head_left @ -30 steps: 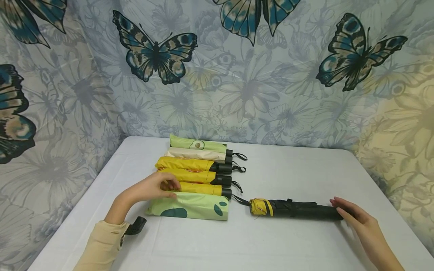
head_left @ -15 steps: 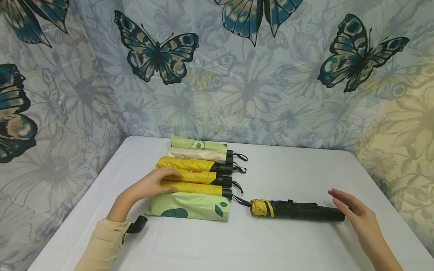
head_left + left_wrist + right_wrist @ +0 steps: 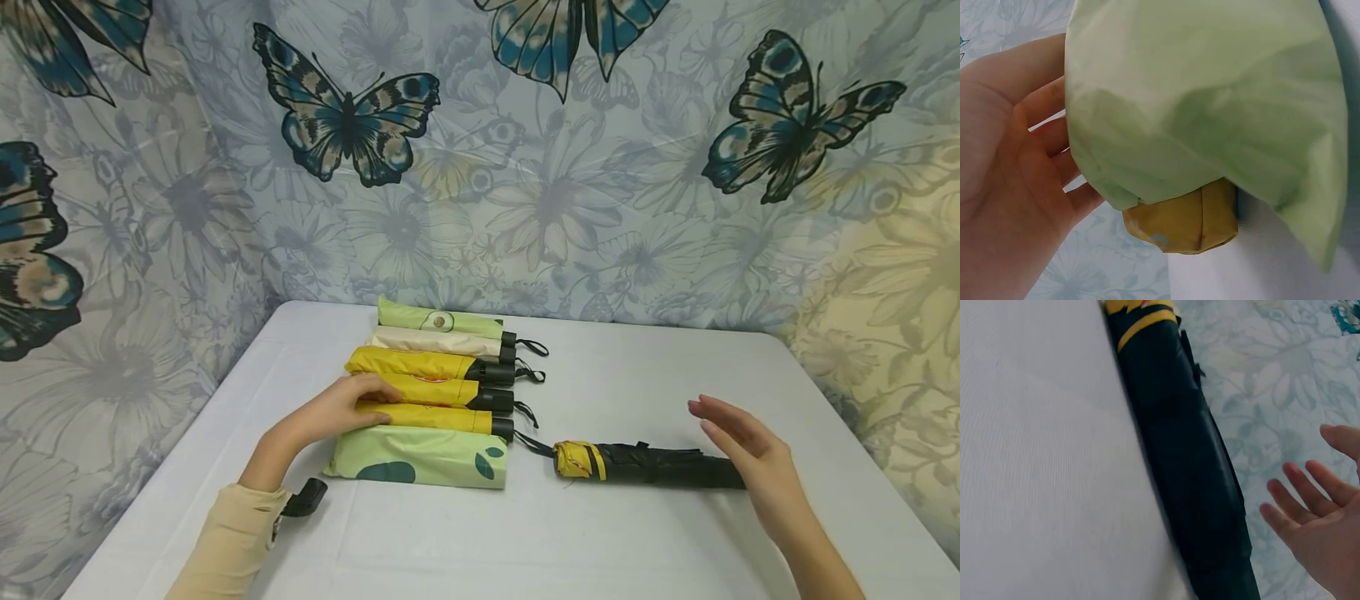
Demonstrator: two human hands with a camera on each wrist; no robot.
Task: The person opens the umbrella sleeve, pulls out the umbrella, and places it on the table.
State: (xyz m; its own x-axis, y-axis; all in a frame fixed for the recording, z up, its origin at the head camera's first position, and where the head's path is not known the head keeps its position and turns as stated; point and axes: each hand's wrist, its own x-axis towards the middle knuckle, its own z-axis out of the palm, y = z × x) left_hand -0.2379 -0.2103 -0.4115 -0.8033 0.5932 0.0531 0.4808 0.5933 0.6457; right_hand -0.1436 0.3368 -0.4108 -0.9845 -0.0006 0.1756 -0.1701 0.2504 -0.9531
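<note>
Several folded umbrellas lie side by side at the table's middle left. My left hand (image 3: 337, 408) rests over the left ends of the yellow umbrellas, its thumb on the nearest yellow umbrella (image 3: 442, 418) and its fingers over the second yellow one (image 3: 438, 390). In front of these lies an umbrella in a light green sleeve (image 3: 450, 458), which fills much of the left wrist view. My right hand (image 3: 761, 467), fingers loosely extended and holding nothing, is above the right end of a black and yellow folded umbrella (image 3: 645, 464) and hides that end. The right wrist view shows this hand (image 3: 1329, 519) apart from the umbrella.
Farther back in the row are another yellow umbrella (image 3: 408, 362), a cream one (image 3: 435, 342) and a green avocado-print one (image 3: 408, 315). Black handles with wrist loops point right. White cloth covers the table (image 3: 465, 542); a butterfly-print curtain (image 3: 555, 233) stands behind it.
My right hand has come away from the black umbrella's end, moving up and left. My left hand has shifted slightly back, and its fingers have spread onto the yellow umbrellas.
</note>
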